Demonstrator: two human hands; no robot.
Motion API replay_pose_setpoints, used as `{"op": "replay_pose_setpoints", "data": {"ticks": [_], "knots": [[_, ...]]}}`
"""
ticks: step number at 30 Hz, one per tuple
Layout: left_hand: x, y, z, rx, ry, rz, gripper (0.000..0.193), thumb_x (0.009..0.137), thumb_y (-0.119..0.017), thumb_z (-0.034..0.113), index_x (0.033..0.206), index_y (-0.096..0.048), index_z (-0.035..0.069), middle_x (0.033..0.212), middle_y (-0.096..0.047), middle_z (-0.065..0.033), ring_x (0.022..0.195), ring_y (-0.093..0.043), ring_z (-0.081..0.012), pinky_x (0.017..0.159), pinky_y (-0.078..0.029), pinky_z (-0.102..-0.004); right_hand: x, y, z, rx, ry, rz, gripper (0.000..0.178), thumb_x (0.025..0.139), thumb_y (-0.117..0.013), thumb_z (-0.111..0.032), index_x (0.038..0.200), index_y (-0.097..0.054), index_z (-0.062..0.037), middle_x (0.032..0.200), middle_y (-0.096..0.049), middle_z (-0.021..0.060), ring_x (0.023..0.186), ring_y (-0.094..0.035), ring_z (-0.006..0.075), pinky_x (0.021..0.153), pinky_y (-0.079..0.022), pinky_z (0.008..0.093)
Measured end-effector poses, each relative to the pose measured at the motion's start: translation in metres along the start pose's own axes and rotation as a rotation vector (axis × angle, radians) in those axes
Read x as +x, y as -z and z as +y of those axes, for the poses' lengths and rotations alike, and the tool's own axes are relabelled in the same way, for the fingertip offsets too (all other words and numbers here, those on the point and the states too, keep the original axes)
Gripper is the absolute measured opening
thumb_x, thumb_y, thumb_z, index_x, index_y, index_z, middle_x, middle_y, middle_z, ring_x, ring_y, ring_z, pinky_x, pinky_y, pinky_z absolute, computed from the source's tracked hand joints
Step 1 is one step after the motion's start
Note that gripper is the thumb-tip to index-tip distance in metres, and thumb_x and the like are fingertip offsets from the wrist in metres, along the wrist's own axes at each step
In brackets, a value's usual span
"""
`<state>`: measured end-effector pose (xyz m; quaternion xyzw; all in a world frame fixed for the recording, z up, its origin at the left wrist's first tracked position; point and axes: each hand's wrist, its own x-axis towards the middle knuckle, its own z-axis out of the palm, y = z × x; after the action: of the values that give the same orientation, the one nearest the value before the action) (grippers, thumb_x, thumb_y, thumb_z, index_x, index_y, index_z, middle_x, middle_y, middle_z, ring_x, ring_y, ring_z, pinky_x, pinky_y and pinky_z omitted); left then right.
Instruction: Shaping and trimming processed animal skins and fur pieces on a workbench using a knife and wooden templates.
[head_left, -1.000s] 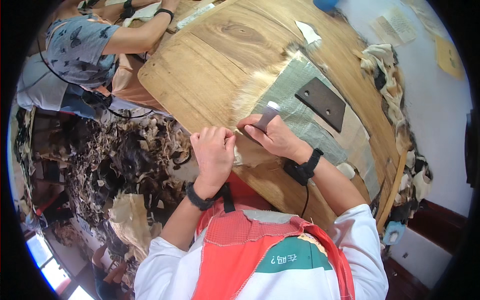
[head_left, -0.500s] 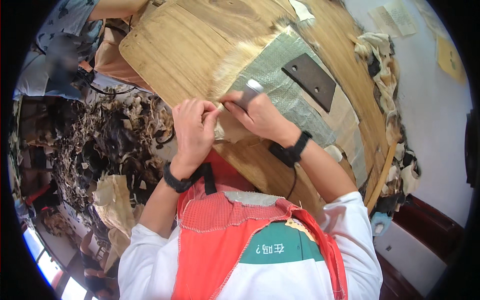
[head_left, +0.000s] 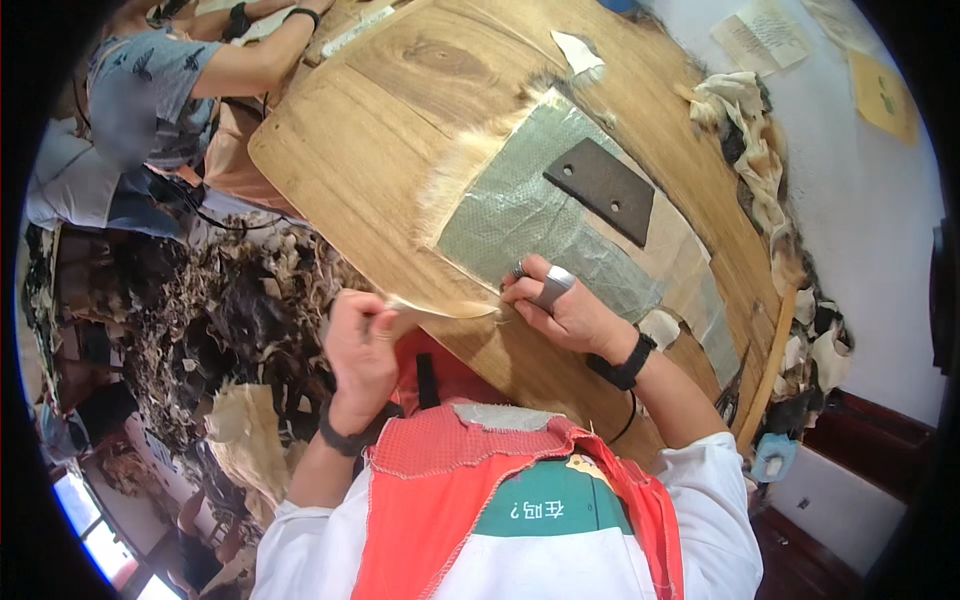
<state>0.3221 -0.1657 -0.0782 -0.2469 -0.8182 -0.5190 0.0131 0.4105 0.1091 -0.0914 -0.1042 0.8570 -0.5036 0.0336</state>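
My left hand (head_left: 362, 345) is closed on one end of a narrow pale strip of hide (head_left: 440, 308), held past the near table edge. The strip stretches across to my right hand (head_left: 565, 305), where its other end meets my fingertips. A short grey knife-like tool (head_left: 553, 288) is gripped in that hand; its working tip is hidden. Just beyond lies a pale fur pelt (head_left: 443, 205), covered by a green-grey woven plastic sheet (head_left: 500, 215). On the sheet rests a dark flat plate (head_left: 602, 190) with two holes.
The wooden table (head_left: 340, 130) has a rounded left corner. A heap of dark fur scraps (head_left: 240, 310) lies left of it. Another person (head_left: 190, 80) works at the far left. More hide pieces (head_left: 745, 130) line the right edge, with a wooden strip (head_left: 765, 365) there.
My hands have moved apart and nearer to me, the left to lower left, the right to lower right. A strip now spans between them. The other person's arms show more.
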Motion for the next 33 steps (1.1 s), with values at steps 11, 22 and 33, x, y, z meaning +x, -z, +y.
{"op": "replay_pose_setpoints", "data": {"ticks": [11, 22, 33], "knots": [[0.122, -0.004, 0.012, 0.422, -0.169, 0.135, 0.027, 0.090, -0.069, 0.014, 0.108, -0.058, -0.002, 0.100, -0.061, -0.0151, 0.089, -0.059, -0.0266, 0.081, -0.048, -0.0375, -0.041, 0.075, -0.017, 0.544, -0.432, 0.341, 0.032, 0.088, -0.057, -0.008, 0.120, -0.058, -0.0051, 0.104, -0.063, 0.0053, 0.093, -0.062, 0.0138, 0.084, -0.048, 0.0306], [0.177, -0.130, -0.006, 0.485, -0.173, -0.503, 0.038, 0.085, -0.074, 0.029, 0.097, -0.057, -0.003, 0.107, -0.062, -0.0265, 0.102, -0.059, -0.0411, 0.084, -0.047, -0.0466, -0.142, 0.123, 0.083, -0.534, -0.903, 0.765, 0.042, 0.086, -0.065, -0.034, 0.117, -0.062, -0.0060, 0.098, -0.069, 0.0247, 0.093, -0.065, 0.0445, 0.080, -0.051, 0.0516], [0.242, -0.178, -0.011, 0.511, 0.000, -0.671, 0.027, 0.077, -0.075, 0.028, 0.080, -0.070, 0.002, 0.078, -0.068, -0.0223, 0.079, -0.068, -0.0387, 0.072, -0.052, -0.0463, -0.153, 0.137, 0.074, -0.605, -0.993, 0.663, 0.026, 0.083, -0.066, -0.027, 0.096, -0.070, -0.0045, 0.089, -0.070, 0.0227, 0.089, -0.067, 0.0415, 0.077, -0.051, 0.0514]]}}
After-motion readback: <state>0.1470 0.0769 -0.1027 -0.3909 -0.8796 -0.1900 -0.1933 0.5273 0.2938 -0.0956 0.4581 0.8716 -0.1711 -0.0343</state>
